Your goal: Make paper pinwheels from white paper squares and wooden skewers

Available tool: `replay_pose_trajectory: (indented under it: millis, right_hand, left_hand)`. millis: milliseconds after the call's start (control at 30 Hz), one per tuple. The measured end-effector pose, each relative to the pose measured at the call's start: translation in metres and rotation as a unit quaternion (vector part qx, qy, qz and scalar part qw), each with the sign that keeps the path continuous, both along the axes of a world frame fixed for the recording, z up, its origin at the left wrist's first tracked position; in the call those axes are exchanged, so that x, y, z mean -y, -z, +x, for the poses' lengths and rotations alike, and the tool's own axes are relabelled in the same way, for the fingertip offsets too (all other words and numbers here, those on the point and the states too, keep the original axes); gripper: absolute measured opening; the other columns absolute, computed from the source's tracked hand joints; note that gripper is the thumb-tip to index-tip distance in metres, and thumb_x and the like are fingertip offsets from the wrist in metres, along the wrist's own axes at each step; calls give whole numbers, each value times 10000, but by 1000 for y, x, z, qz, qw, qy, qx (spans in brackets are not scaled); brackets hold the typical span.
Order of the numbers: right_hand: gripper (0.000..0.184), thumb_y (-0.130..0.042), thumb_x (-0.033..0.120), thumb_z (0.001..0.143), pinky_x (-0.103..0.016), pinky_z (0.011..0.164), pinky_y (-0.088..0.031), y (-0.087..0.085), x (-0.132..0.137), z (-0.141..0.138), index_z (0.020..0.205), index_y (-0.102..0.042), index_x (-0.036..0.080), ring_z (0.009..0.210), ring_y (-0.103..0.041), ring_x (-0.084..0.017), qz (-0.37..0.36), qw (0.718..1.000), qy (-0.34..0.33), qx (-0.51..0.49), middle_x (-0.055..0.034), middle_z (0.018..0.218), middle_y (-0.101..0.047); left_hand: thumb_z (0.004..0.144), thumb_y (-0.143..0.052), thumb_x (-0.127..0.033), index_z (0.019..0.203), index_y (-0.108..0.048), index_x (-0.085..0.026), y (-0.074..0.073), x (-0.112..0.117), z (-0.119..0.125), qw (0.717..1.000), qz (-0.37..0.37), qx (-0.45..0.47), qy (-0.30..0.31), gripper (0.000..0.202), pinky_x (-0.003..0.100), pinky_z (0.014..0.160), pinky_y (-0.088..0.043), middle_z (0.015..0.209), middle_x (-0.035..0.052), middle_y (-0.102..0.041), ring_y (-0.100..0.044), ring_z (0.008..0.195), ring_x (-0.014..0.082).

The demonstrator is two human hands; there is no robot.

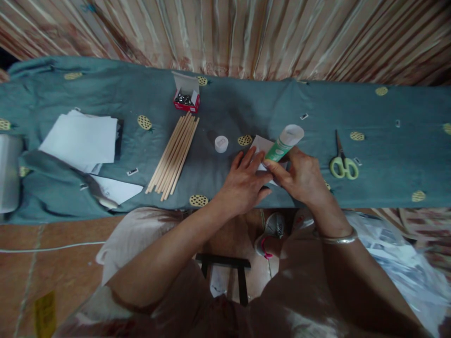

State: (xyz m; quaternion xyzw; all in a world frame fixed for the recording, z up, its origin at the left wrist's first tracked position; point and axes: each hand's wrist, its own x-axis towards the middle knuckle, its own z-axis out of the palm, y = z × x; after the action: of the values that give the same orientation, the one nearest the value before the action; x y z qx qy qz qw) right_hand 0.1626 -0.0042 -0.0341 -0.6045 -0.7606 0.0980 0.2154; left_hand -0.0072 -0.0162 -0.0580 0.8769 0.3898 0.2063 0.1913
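Note:
A green-and-white glue stick is gripped in my right hand, tilted with its white base end up and to the right. Its lower end meets a small white sheet of paper, though my fingers hide the contact. My left hand lies over that paper with its fingers stretched out and somewhat apart, holding it against the cloth. To the left of my hands stands a round white cap. Scissors with light green handles lie to the right.
Several wooden sticks lie side by side left of the cap. Behind them is an open red-and-white box of small metal pieces. White paper sheets are piled at the left. A patterned teal cloth covers the table; a pleated curtain hangs behind.

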Motion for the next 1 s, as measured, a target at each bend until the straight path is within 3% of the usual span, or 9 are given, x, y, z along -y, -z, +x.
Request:
replay_pose_trajectory:
  millis: [200, 733, 900, 1000]
  right_hand:
    - [330, -525, 485, 871, -336, 619, -449, 1, 3, 3, 914, -596, 166, 718, -642, -261, 11, 1000, -13, 16, -101, 766, -669]
    - [359, -490, 530, 880, -356, 635, -448, 6, 5, 13, 876, -567, 179, 743, -617, -262, 42, 999, 1, 32, -97, 780, -640]
    - [350, -542, 525, 847, -364, 671, -461, 6, -1, 9, 851, -591, 179, 766, -620, -261, 48, 997, 48, -21, -98, 773, -656]
    - [283, -601, 474, 819, -361, 688, -473, 1, -10, 8, 841, -611, 192, 753, -630, -237, 40, 986, 102, -128, -87, 775, -673]
  left_hand:
    - [820, -645, -321, 1065, -679, -199, 1, 0, 0, 1000, 8, -1, 1, 277, 572, 1114, -238, 1442, 157, -434, -290, 1398, 361]
    - [810, -658, -330, 1133, -669, -257, -4, -1, 1, 1000, -7, -26, -5, 331, 567, 1122, -233, 1472, 113, -418, -279, 1408, 347]
    - [823, -643, -324, 1158, -661, -256, -5, -2, 0, 1000, -9, -26, -2, 342, 571, 1121, -229, 1473, 122, -415, -259, 1415, 356]
    - [821, -647, -325, 1173, -653, -260, -4, -1, 0, 1000, -11, -21, 2, 358, 587, 1115, -228, 1469, 124, -418, -256, 1414, 363]
